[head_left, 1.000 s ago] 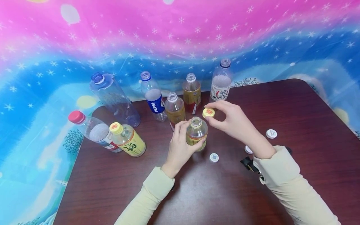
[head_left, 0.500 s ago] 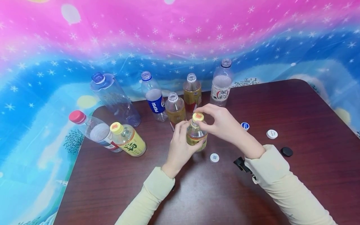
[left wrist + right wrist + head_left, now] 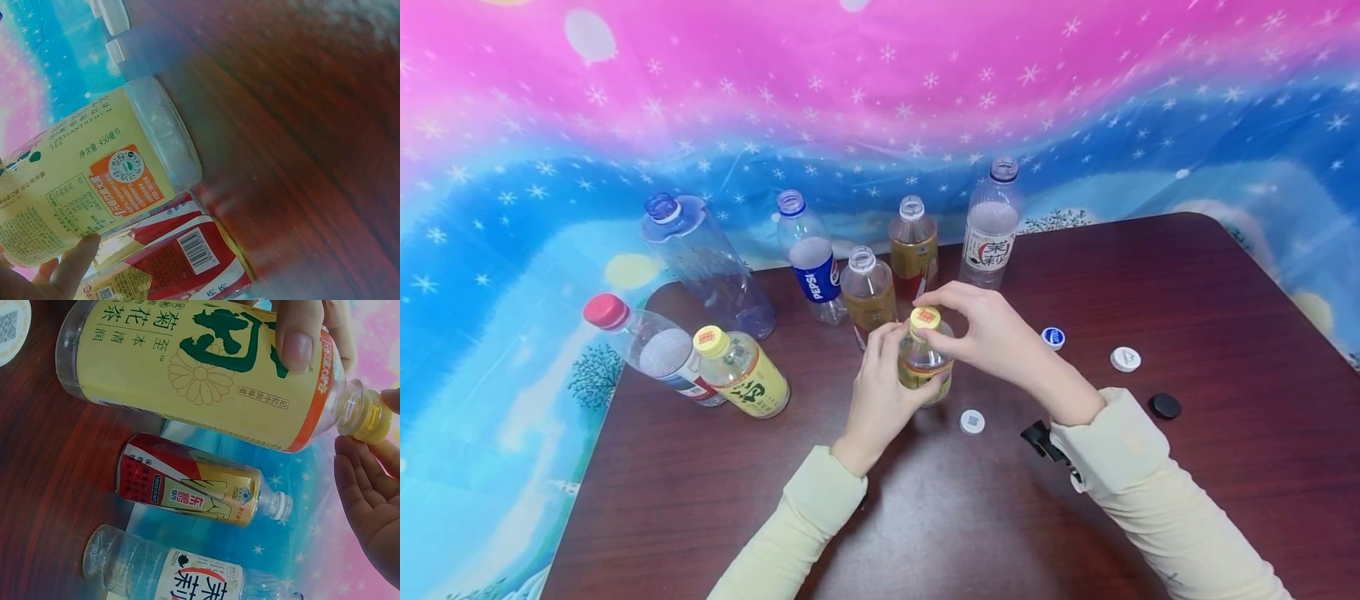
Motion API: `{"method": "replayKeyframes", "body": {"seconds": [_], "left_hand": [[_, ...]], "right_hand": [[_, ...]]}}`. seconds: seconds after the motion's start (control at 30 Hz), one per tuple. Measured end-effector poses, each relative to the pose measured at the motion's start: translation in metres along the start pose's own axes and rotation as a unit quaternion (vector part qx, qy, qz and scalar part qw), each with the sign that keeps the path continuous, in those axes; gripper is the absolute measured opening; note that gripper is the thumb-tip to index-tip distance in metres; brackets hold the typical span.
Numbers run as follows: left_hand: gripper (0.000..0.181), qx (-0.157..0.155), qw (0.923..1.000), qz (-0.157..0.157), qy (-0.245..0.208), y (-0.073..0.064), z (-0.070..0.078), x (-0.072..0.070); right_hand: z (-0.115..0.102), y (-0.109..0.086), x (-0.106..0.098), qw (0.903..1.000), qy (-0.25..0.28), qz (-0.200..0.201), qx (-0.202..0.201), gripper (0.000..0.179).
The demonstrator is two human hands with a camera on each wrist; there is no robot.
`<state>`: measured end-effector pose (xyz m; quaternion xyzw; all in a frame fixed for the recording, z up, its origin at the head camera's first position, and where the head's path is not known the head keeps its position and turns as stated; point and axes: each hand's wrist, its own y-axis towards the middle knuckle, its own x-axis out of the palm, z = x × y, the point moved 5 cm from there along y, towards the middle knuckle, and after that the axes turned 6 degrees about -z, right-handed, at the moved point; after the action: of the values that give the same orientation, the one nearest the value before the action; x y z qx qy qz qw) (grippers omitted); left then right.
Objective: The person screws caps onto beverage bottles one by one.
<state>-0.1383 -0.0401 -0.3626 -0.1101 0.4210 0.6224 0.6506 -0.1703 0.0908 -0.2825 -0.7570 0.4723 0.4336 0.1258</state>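
Observation:
A yellow-labelled chrysanthemum tea bottle [image 3: 925,371] stands upright on the table, gripped round its body by my left hand [image 3: 880,400]. On its mouth sits a yellow cap [image 3: 926,317], pinched between the thumb and fingers of my right hand [image 3: 996,343]. The right wrist view shows the cap [image 3: 375,417] on the neck and a left thumb lying across the bottle's label [image 3: 206,375]. In the left wrist view the bottle's base [image 3: 165,134] is near the table, and fingertips [image 3: 78,265] touch its side.
Uncapped bottles stand behind: a Pepsi bottle [image 3: 815,275], two gold-labelled bottles, a jasmine bottle [image 3: 990,242] and a large bluish bottle [image 3: 722,279]. At left are a red-capped bottle [image 3: 658,350] and a yellow-capped tea bottle [image 3: 752,383]. White [image 3: 972,422], blue [image 3: 1053,337] and black [image 3: 1165,406] caps lie at right.
My right hand has brought the yellow cap left from beside the bottle onto its mouth, where it now sits slightly lower. My left hand keeps its grip in place.

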Motion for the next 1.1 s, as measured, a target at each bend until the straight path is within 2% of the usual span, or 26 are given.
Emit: {"method": "replayKeyframes", "body": {"seconds": [0.5,0.73,0.83,0.97,1.1], "left_hand": [[0.072,0.007,0.9999,0.006,0.008,0.0007,0.0010,-0.0005],[0.073,0.007,1.0000,0.001,0.005,0.0004,0.0003,-0.0003],[0.074,0.008,0.9999,0.002,0.007,0.0005,-0.0004,-0.0001],[0.073,0.013,0.9999,0.004,0.008,0.0007,-0.0011,0.0004],[0.073,0.011,0.9999,0.003,0.006,0.0009,-0.0017,0.0008]], "right_hand": [[0.0042,0.0025,-0.0007,0.9997,0.006,0.015,0.018,0.028],[0.0060,-0.0002,0.0014,0.9995,0.006,-0.030,-0.005,0.044],[0.0062,-0.0018,0.0013,0.9986,0.014,-0.045,-0.022,0.043],[0.0058,-0.0021,-0.0003,0.9985,0.015,-0.044,-0.029,0.039],[0.0071,-0.0008,-0.0018,0.9993,0.012,-0.034,-0.007,0.036]]}}
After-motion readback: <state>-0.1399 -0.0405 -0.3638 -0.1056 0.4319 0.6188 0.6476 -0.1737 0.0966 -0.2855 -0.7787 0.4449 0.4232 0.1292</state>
